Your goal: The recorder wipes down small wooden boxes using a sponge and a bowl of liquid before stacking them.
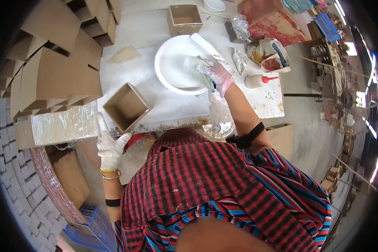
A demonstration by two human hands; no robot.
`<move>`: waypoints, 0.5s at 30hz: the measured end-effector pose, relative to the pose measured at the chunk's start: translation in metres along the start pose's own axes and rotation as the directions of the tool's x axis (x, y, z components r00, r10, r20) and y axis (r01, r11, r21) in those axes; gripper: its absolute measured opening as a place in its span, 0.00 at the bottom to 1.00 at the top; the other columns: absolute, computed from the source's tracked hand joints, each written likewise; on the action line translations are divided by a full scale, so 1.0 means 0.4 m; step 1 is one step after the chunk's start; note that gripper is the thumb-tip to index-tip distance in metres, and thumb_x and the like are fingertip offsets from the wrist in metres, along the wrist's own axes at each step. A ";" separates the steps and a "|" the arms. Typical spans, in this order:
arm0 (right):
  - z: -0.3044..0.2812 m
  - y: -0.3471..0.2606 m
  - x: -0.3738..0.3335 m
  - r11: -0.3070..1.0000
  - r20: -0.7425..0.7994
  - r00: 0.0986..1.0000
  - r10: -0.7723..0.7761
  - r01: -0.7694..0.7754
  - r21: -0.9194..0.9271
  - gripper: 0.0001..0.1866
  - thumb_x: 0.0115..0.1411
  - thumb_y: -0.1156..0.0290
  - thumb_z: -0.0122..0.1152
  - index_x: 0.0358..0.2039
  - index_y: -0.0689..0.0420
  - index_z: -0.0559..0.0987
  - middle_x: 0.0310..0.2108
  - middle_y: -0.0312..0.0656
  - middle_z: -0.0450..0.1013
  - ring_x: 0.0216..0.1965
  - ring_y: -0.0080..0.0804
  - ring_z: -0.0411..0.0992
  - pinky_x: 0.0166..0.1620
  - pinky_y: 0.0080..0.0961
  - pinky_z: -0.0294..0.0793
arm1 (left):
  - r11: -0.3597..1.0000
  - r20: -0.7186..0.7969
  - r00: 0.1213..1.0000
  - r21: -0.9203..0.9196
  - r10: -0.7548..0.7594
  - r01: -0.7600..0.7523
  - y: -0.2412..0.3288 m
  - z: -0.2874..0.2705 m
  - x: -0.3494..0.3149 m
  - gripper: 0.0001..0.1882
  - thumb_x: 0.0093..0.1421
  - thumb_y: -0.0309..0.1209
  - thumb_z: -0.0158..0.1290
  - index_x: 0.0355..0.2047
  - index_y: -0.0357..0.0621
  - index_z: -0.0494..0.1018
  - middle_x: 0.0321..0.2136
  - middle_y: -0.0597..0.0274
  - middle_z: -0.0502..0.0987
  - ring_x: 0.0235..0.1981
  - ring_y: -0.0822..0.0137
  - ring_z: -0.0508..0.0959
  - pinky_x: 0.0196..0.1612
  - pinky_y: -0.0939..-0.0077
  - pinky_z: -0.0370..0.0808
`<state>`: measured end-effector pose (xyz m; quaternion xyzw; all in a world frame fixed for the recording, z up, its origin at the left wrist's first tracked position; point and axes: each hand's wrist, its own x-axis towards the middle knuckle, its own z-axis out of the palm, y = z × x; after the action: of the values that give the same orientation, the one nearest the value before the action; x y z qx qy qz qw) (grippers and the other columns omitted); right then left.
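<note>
A round white tub [158, 67] stands on the worktable, with smooth white stuff [176, 63] inside. My right hand [217, 75], in a thin see-through glove, reaches over its right side. Its fingers curl round a pale, blurred thing that I cannot make out. A white flat strip [206, 45] lies across the tub's upper right rim. My left hand [109, 145], in a white knit glove, is at the table's front edge, thumb and fingers apart and holding nothing. Beside it sits an open square brown box [128, 107], turned cornerwise.
Brown boxes [67, 67] are stacked high at the left. Another open box [185, 20] stands behind the tub. To the right are a squeeze bottle [256, 81] with a red tip, a white bag [281, 61] and a red-stained block [273, 25]. A blue crate [92, 229] is below left.
</note>
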<state>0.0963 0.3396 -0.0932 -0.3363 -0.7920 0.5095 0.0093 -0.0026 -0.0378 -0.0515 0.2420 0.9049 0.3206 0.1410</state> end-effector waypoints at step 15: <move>0.234 -0.275 -0.077 0.830 0.068 0.880 -0.469 0.466 -0.305 0.24 0.52 0.65 0.59 0.49 0.56 0.71 0.44 0.48 0.71 0.43 0.39 0.71 0.50 0.28 0.68 | 0.999 0.074 0.997 -0.040 -0.023 0.026 -0.110 0.081 0.010 0.60 0.39 0.47 0.65 0.63 0.37 0.39 0.58 0.37 0.53 0.54 0.44 0.64 0.54 0.64 0.65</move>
<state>0.0290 0.2198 -0.0387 -0.1319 -0.9205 0.3581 0.0841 -0.0078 -0.0488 -0.1050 0.2392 0.8953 0.3284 0.1829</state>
